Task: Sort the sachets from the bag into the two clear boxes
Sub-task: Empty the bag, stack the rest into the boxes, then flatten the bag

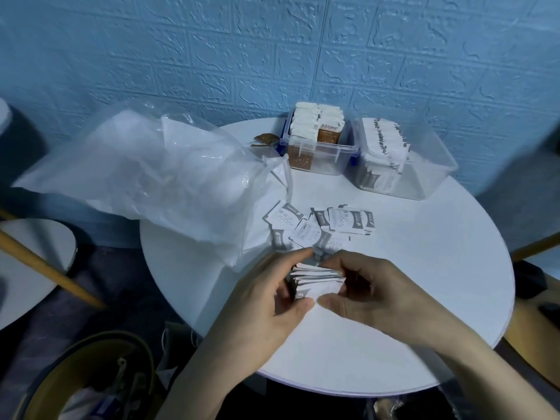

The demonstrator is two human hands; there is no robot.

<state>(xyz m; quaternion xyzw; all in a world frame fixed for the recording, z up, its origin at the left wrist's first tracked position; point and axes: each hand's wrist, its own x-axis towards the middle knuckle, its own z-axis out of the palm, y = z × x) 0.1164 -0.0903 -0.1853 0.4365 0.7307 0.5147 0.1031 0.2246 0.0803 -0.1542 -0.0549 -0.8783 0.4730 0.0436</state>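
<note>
Between left hand (272, 294) and right hand (368, 294), both gripping: white sachet stack (318, 281)

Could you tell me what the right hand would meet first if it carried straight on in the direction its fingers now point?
Probably the left hand: the right hand points leftward at the sachet stack both hold, though depth is unclear.

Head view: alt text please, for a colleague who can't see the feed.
Both hands, left hand and right hand, grip a stack of white sachets over a round white table. Loose sugar sachets lie beyond, beside a clear plastic bag. Two clear boxes, brown-sachet box and white-sachet box, stand at the back.
</note>
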